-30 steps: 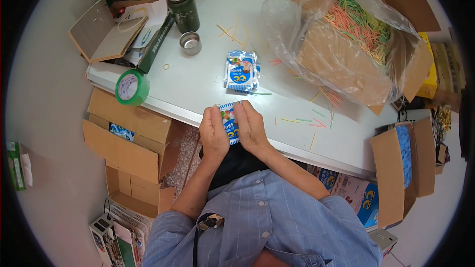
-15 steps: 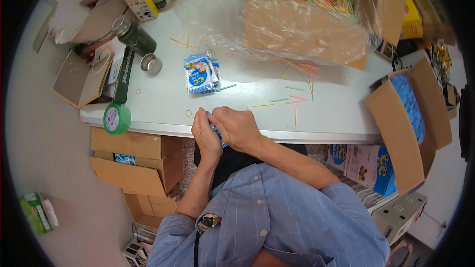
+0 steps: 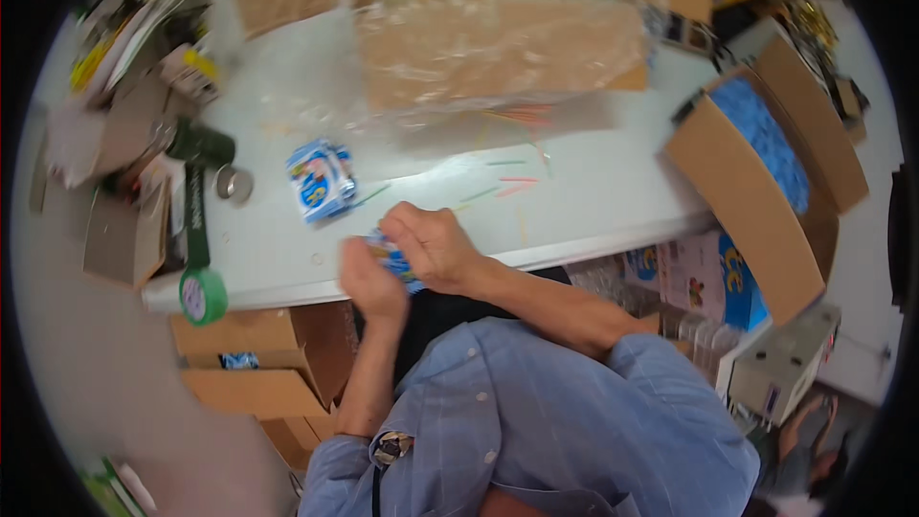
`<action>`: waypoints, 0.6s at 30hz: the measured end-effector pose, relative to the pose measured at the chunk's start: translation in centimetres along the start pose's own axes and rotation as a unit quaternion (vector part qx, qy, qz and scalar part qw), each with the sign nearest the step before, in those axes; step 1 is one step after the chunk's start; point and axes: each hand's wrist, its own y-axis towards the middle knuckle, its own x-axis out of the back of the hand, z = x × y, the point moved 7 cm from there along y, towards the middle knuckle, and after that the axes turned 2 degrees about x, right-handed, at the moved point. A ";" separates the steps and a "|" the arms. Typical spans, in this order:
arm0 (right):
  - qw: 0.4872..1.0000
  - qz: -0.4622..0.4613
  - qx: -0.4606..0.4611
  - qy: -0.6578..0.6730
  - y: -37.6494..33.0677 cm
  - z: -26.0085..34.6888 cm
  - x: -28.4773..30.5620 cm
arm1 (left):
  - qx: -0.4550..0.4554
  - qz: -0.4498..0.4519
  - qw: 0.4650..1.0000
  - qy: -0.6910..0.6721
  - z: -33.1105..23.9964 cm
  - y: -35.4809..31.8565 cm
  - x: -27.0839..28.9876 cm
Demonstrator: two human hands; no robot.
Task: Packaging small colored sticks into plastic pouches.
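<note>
Over the front edge of the table, a small blue and white packet is between my two hands, partly hidden by them. My right hand is closed, its thumb and fingers pinched at the packet's upper end. My left hand, smeared by motion, is curled against the packet's left side. Just beyond them on the table lies a small pile of similar blue and white packets. Thin coloured sticks, pink, green and yellow, are scattered to the right of the pile.
A plastic-lined carton full of coloured sticks stands at the back. To the right, an open carton holds blue packets. Green tape, a metal cup and a dark green bottle are at the left. Another carton sits below.
The view has swung, so the table appears shifted left and tilted. My hands have moved slightly apart, and more of the packet between them shows.
</note>
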 end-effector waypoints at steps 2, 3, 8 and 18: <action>0.999 -0.028 -0.001 0.027 0.1 0.3 0.0 | 0.025 -0.046 0.998 -0.046 0.8 1.0 -0.2; 0.999 -0.043 -0.002 0.012 0.2 0.0 0.4 | 0.031 -0.068 0.995 -0.062 0.4 1.0 -0.2; 0.978 -0.108 -0.162 0.072 -0.4 -2.7 2.2 | 0.030 -0.019 0.995 -0.090 0.1 1.4 -1.7; 0.997 -0.065 -0.010 0.036 0.2 0.0 2.7 | 0.022 0.066 0.990 -0.119 1.6 1.9 -2.7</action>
